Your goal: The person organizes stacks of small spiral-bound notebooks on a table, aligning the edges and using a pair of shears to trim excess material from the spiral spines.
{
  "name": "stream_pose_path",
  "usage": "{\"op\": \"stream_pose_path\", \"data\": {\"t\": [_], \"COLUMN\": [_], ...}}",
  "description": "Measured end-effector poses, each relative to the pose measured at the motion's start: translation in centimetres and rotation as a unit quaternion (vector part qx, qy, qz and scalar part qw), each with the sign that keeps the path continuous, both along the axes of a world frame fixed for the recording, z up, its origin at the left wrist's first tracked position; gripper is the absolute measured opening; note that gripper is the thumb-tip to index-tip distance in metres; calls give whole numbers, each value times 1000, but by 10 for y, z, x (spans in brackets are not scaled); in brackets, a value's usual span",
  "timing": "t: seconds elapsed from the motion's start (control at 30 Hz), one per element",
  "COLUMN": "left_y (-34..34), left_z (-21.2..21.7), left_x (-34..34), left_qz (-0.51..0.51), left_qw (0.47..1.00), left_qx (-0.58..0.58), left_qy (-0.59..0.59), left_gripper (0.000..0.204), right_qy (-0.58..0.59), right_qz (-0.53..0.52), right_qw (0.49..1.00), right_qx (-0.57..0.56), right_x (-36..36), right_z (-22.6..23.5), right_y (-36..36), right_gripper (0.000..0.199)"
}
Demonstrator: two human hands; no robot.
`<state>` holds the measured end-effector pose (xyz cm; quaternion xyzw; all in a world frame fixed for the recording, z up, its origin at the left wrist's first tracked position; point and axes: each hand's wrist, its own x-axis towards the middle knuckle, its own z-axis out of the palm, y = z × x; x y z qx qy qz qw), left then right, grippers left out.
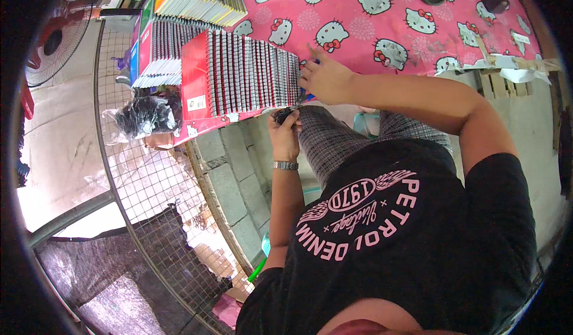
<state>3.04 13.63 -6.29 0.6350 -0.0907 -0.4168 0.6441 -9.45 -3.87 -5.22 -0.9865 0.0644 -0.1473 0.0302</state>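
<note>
- The row of red spiral notebooks [248, 75] stands at the near-left corner of the pink-clothed tabletop [382, 28], its coils facing up and its right end just beside the person's hands.
- The left hand [286, 124] is closed around a dark bundle [282, 116] just off the near edge, below the row's right end. Its strands are too small to make out, so a light pinch that keeps them untangled should serve best.
- The right hand [327, 79] has its fingers curled at the row's right end, index finger raised. A slim blue thing [309, 97] shows by the fingers; I cannot tell whether it is gripped.
- Working well here likely means squaring the end notebook with its neighbours and pressing gently, since a hard push could tip the row or bend a coil.
- Keeping the metal watch [285, 165] clear of the wire would avoid snagging.
- Behind the row, toward the left edge, the multicoloured notebook stack [164, 51] stands close; sideways force could shift it.
- A plastic-wrapped black package [146, 117] sits beside the near-left corner, best not knocked.
</note>
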Motion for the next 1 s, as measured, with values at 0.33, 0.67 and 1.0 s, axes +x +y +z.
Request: {"op": "stream_pose_path", "data": {"t": [0.33,0.67,1.0], "left_y": [0,7,-1], "left_z": [2,-3,-12], "left_x": [-2,3,0], "left_qz": [10,14,6], "left_qw": [1000,1000,1000], "left_qx": [-1,-11,6], "left_qy": [0,-24,0], "left_gripper": [31,27,27], "right_qy": [19,210,61], "right_qz": [-13,9,3], "right_qw": [1000,972,998], "right_qx": [-14,108,25], "right_x": [-4,13,17], "right_z": [2,24,-8], "right_y": [-2,4,7], "right_gripper": [22,20,21]}}
